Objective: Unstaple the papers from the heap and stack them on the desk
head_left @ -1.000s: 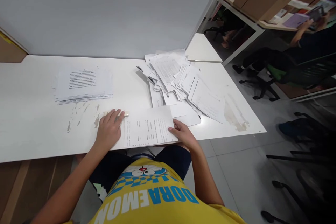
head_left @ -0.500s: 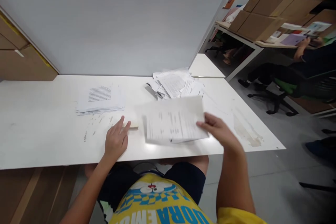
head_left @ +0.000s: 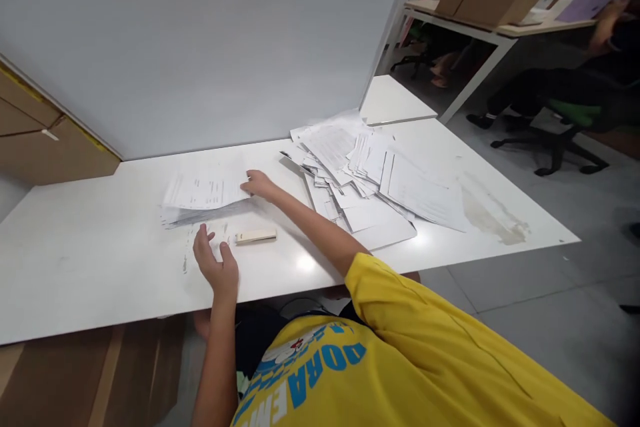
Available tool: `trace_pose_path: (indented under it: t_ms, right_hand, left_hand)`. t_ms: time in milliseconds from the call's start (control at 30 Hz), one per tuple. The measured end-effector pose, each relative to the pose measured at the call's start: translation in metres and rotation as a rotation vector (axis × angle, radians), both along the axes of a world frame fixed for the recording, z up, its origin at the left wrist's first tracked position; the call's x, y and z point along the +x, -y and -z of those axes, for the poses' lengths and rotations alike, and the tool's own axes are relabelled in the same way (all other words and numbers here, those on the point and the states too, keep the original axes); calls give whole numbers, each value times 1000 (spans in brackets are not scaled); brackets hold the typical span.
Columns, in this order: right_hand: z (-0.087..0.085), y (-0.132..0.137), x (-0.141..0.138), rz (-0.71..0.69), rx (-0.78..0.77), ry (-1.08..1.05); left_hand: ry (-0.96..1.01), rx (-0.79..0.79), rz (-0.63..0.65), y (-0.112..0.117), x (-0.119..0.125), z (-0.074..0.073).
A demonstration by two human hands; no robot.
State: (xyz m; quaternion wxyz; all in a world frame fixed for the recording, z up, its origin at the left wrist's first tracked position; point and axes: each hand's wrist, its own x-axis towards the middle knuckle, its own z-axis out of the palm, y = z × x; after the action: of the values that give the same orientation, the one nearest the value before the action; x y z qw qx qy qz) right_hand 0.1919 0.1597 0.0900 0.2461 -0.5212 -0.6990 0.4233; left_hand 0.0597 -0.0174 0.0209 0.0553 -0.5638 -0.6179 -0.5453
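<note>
My right hand reaches across to the left, its fingers closed on the right edge of a printed sheet of paper. That sheet lies over a stack of papers, whose edges show beneath it. In front of the stack, my left hand is raised with fingers apart, holding nothing. A cream-coloured, bar-shaped object rests on the table just right of my left hand; its kind is unclear. A loose, untidy pile of papers spreads to the right of my right forearm.
The white table backs onto a grey panel. Cardboard boxes stand at the far left. To the right, past the table edge, another desk bears boxes, and a person sits by it near an office chair.
My right hand has carried the printed sheet leftward from the middle of the table onto the stack. My left hand has lifted off the cream-coloured object. The view has shifted.
</note>
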Motion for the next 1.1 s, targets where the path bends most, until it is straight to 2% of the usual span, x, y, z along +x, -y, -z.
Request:
trace_pose_path:
  t_ms: [100, 167, 233, 300, 367, 433, 500, 567, 633, 733, 833, 900, 967, 1033, 1067, 1100]
  right_hand:
    - [5, -7, -20, 21, 42, 55]
    - [5, -6, -15, 28, 86, 145]
    - [-1, 1, 5, -13, 109, 229]
    - [-12, 14, 37, -59, 134, 239]
    - [-27, 31, 79, -45, 208, 178]
    - [-39, 48, 128, 47, 312, 152]
    - [-42, 63, 179, 239, 366, 211]
    - [-32, 75, 229, 469, 342, 368]
    - [-12, 87, 270, 637, 240, 501]
    - [26, 104, 310, 721, 144, 453]
    - [56, 123, 323, 805, 220, 323]
    - [65, 136, 323, 883, 286, 256]
    - [64, 152, 317, 936, 359, 215]
    - [56, 170, 304, 924, 426, 205]
    - [51, 179, 295, 879, 453, 204]
    - [45, 189, 283, 803, 479, 202]
  left_hand:
    - [56, -32, 3, -2, -2, -2]
    - [82, -65, 8, -3, -2, -3]
    - [93, -93, 12, -6, -3, -5]
    - [91, -129, 26, -10, -4, -5]
    - [87, -180, 45, -14, -4, -6]
    - [91, -227, 54, -17, -4, -7]
    - [105, -267, 55, -18, -3, -9]
    - [126, -307, 52, -18, 0, -12]
    - [168, -340, 39, -19, 2, -14]
    - [242, -355, 6, -20, 6, -16]
    - [282, -349, 3, -22, 5, -16]
    - [271, -334, 8, -19, 3, -15]
    - [225, -306, -23, -12, 6, -13]
    - [192, -291, -42, -1, 17, -13]
    - [199, -319, 3, 6, 26, -14]
    - [230, -377, 99, 12, 38, -16]
